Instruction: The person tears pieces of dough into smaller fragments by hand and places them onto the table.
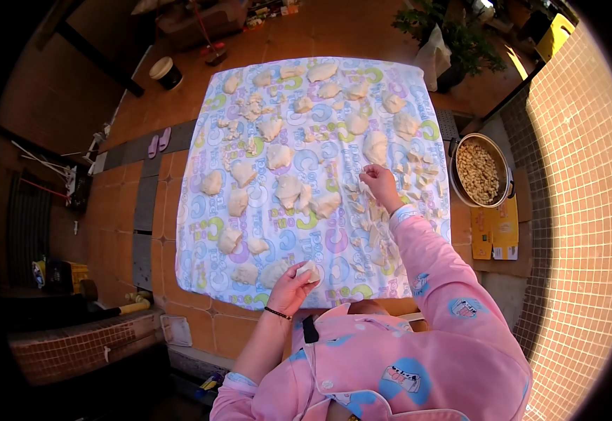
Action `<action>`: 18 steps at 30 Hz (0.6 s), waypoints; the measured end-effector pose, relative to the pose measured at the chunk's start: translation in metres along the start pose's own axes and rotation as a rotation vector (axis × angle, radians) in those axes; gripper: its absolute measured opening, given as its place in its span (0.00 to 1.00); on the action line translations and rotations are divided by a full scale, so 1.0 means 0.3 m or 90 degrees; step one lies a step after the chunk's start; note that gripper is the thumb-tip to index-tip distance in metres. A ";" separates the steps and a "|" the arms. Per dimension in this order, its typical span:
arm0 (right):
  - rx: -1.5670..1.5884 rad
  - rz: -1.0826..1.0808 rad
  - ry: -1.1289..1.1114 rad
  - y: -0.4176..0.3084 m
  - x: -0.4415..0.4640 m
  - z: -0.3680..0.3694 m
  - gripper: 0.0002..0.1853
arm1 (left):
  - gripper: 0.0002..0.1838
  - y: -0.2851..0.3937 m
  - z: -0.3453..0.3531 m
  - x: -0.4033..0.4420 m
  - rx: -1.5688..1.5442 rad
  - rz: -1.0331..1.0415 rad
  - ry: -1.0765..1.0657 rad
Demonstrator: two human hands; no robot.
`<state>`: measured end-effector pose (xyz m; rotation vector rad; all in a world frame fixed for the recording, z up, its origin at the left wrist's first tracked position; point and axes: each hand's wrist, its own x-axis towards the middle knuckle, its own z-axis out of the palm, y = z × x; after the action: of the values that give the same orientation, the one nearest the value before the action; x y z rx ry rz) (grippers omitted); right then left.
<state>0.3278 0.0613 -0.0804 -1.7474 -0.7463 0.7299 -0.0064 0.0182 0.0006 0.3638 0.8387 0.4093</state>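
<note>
A patterned cloth [201,210] covers the table, with many pale, dough-like lumps and small broken pieces spread over it. Near the front edge, my left hand [290,289] has its fingers closed round a whitish piece [309,272], beside a large pale lump [274,272]. My right hand [379,184] is over the right half of the cloth, fingers pinched together, just below a long lump [375,147]. Whatever those fingers hold is too small to make out. Small pieces [422,172] lie to the right of that hand.
A large pot [458,193] of light brown chunks stands right of the table, above yellow cardboard [506,228]. Behind are a white bucket [165,72] and a plant [471,49]. Pink slippers [158,142] lie on the left floor. A tiled wall [580,175] borders the right.
</note>
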 end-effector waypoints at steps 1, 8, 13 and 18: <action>-0.059 -0.039 0.014 0.005 0.041 0.007 0.14 | 0.17 0.001 -0.003 -0.007 0.000 0.000 0.003; -0.300 -0.098 -0.054 0.094 0.140 0.051 0.13 | 0.17 -0.003 -0.058 -0.035 -0.004 -0.010 0.043; -0.322 -0.200 0.133 0.071 0.057 0.030 0.12 | 0.16 0.001 -0.064 -0.018 -0.022 0.025 0.011; 0.024 0.085 -0.277 -0.271 -0.317 0.003 0.11 | 0.14 0.017 0.005 -0.001 -0.005 0.044 -0.028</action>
<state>0.2573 0.0086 0.0085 -1.6324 -0.9040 1.2318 -0.0064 0.0222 0.0039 0.3938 0.7830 0.4671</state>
